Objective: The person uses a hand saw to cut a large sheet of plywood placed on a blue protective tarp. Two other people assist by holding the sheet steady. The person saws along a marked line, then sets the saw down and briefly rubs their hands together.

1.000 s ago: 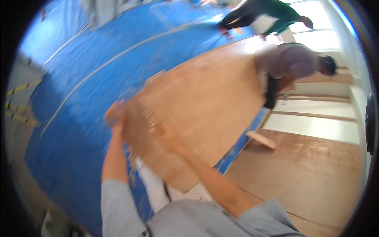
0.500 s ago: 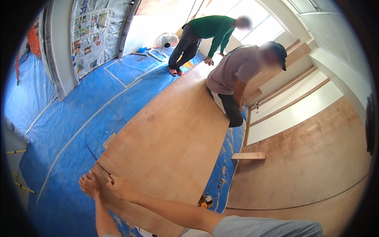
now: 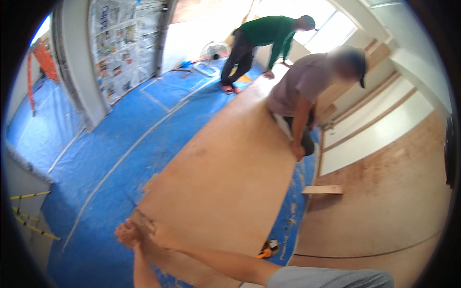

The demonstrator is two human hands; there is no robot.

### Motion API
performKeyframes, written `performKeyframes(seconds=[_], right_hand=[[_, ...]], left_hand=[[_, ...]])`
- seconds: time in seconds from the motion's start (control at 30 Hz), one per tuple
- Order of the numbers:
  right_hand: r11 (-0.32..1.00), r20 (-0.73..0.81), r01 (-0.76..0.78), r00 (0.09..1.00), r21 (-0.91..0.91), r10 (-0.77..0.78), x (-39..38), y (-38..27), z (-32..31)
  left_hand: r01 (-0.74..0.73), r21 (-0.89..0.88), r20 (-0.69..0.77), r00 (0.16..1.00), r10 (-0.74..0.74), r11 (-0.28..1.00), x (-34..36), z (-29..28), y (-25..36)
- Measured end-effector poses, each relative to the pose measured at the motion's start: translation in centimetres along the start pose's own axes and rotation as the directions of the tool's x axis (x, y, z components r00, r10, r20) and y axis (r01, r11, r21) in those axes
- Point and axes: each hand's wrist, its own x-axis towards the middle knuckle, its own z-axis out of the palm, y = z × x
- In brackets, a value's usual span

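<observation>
A large brown plywood sheet [image 3: 230, 173] stretches away from me, raised above the blue floor covering. At its near left corner my left hand [image 3: 127, 234] is closed over the edge. Just right of it, my right hand [image 3: 162, 236] is closed around the handle of a hand saw [image 3: 145, 222], which lies along a cut line across the sheet's near end. The saw's blade is smeared by motion and hard to make out. My right forearm reaches over the near strip of the sheet.
A person in a mauve shirt [image 3: 300, 84] leans on the sheet's right side; another in green [image 3: 266, 31] bends over its far end. An orange and black tool [image 3: 269, 249] lies by the right edge. A short board [image 3: 322, 190] rests at right; a fan [image 3: 215, 50] stands behind.
The whole view has shifted, so the scene sits further right. The saw blade that jutted past the sheet's left edge no longer shows clearly. The mauve-shirted person's hand now shows at the sheet's right edge.
</observation>
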Motion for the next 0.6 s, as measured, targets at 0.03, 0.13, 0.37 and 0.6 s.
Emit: performKeyframes(seconds=[0.03,0.13,0.37,0.6], right_hand=[[1.0,0.035,0.004,0.999,0.019,-0.005,0.2,-0.2,0.0],[0.978,0.24,-0.16,0.952,-0.136,0.189,0.9,-0.5,-0.3],[0.967,0.272,-0.252,0.928,-0.046,0.255,1.3,-2.0,-2.2],[0.942,0.304,-0.322,0.891,-0.094,0.336,1.2,-2.3,-3.0]], left_hand=[[-0.012,0.02,-0.018,1.0,0.012,1.0,0.0,-0.2,-0.1],[0.01,-0.027,0.027,1.0,-0.01,1.0,0.0,-0.2,-0.1],[0.011,-0.04,0.06,0.998,-0.008,0.999,0.0,-0.5,0.0],[0.028,-0.043,0.082,0.996,-0.025,0.999,0.0,-0.4,0.2]])
